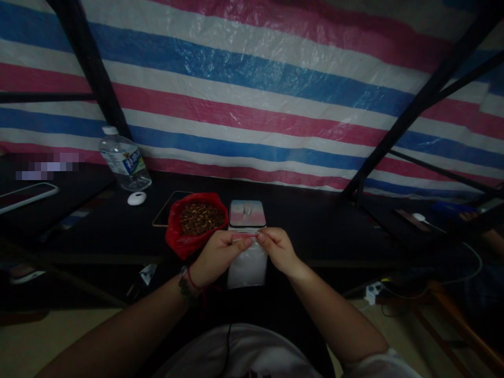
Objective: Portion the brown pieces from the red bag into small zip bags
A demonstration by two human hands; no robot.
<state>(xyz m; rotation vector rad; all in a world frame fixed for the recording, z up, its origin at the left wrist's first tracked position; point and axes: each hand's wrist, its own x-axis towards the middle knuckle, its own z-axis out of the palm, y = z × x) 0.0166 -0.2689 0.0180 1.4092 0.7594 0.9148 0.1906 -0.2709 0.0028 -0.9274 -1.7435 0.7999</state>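
Note:
Both my hands pinch the top edge of a small clear zip bag (247, 268), which has a reddish strip along its mouth and hangs down over the table's front edge. My left hand (220, 251) holds the left end of the strip, and my right hand (279, 247) the right end, thumbs on top. Just beyond the fingers lies a flat, shiny square device (247, 214), perhaps a small scale, with a pale reflective top. Left of it, near my left hand, an open red plastic bag (179, 242) holds dry brown bits (201, 218).
A dark flat slab with a light rim (160, 216) lies partly under the red bag. Further left are a white rounded object (136, 198), a clear plastic bottle (125, 160) and a phone (29, 197). Black frame bars (409, 113) and a striped sheet (252, 100) stand behind the table (315, 220).

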